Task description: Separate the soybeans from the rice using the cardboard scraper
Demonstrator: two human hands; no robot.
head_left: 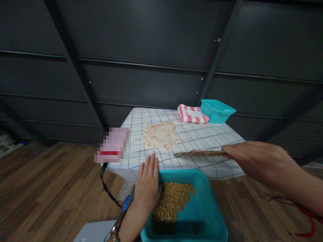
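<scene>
My left hand (148,183) lies flat with fingers stretched out on the near left rim of a teal tub (202,215) that holds a heap of tan beans (171,203). My right hand (252,158) is closed in a pinch on the end of a flat brown cardboard strip (199,153), held level just above the table's near edge. On the white checked tablecloth (202,137) lies a spread pile of pale grains and small beans (160,134), beyond my left fingertips.
At the table's far right stand a smaller teal tub (218,111) and a folded pink-and-white striped cloth (192,114). A blurred pink object (112,144) sits at the left edge, with a black cord (108,188) hanging down. Red string (297,205) lies on the wooden floor.
</scene>
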